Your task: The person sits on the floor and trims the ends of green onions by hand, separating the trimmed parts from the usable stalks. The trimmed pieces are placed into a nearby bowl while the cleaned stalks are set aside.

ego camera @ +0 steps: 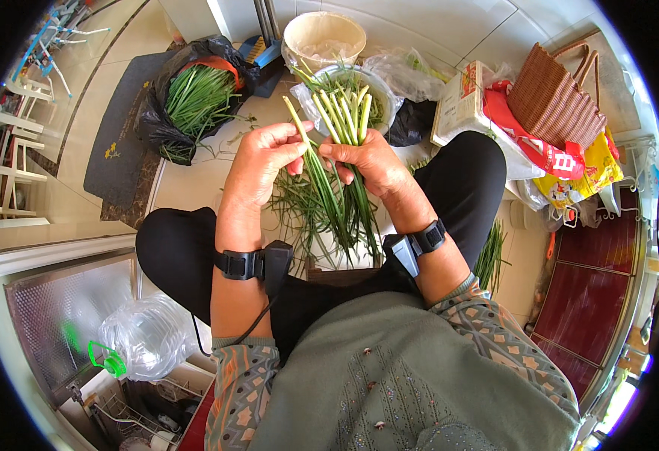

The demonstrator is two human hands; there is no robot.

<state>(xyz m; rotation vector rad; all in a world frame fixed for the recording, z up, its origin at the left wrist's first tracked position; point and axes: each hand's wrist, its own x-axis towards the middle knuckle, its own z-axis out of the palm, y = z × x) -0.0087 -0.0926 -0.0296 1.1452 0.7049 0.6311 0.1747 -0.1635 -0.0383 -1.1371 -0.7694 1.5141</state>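
Observation:
In the middle of the view my right hand [372, 160] grips a bunch of garlic chives [352, 121], pale stem ends up and green leaves hanging down. Close beside it, my left hand [270, 158] pinches a thinner portion of chives [297, 121] between thumb and fingers, its pale tip pointing up. The leaves from both hands hang side by side over loose green scraps [293, 208] on the floor. Just beyond the hands stands a bowl [386, 84] with a plastic liner, holding more green trimmings; the hands and stems partly hide it.
A black plastic bag [152, 121] of chives lies open at left, by a grey mat [115, 135]. Behind are a cream bucket [324, 34] and blue dustpan [267, 56]. A woven basket [555, 84] rests at right; more chives [492, 253] lie beside my right leg.

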